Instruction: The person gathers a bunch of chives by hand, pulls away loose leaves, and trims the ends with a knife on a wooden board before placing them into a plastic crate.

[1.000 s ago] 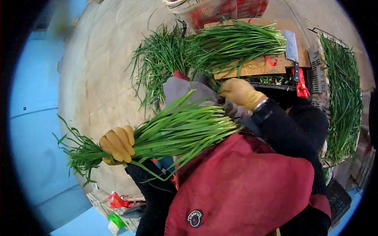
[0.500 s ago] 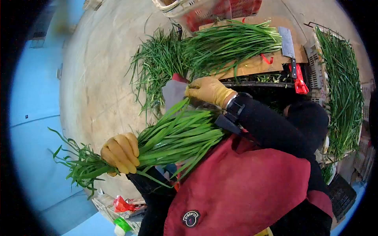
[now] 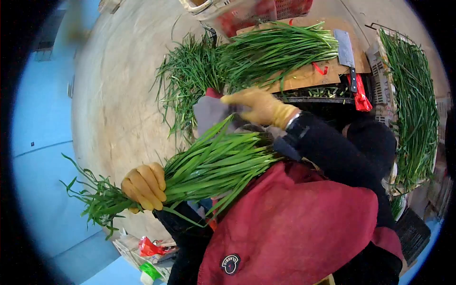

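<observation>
Head view shows one left hand (image 3: 144, 186) at eight o'clock, clenched around one bunch of green stalks (image 3: 213, 171) just below centre, while one right hand (image 3: 263, 107) has swung leftward to one o'clock, leaving the left grip alone on the bunch; blur hides whether the right grip holds anything. Beyond lie two piles, one loose at eleven (image 3: 190, 71), one on cardboard (image 3: 304, 78) at one, then one cleaver (image 3: 344, 47) towards two and one stalk-filled crate (image 3: 378, 71) near three
</observation>
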`<action>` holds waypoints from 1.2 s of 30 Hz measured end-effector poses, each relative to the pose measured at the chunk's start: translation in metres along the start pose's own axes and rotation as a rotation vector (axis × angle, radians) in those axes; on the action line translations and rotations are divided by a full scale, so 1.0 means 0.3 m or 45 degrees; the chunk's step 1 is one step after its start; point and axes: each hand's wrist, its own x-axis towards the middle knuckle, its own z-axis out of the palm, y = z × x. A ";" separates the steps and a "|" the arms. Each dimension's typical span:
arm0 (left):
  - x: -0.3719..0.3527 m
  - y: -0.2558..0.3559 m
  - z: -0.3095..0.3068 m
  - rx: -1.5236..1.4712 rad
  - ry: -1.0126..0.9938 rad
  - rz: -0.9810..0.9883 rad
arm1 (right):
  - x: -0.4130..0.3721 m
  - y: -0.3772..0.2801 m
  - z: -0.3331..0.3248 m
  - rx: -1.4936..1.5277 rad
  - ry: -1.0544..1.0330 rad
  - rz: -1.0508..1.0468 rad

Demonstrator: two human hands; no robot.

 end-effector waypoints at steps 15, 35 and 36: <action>-0.089 -0.006 0.049 0.077 0.371 0.061 | -0.285 0.212 -0.151 -0.508 -0.566 0.539; -0.333 -0.058 0.174 0.097 2.358 -0.167 | -0.418 -0.056 -0.361 -0.076 -0.696 1.023; -0.357 -0.070 0.172 0.049 2.361 -0.115 | -0.410 -0.080 -0.369 0.093 -0.609 1.069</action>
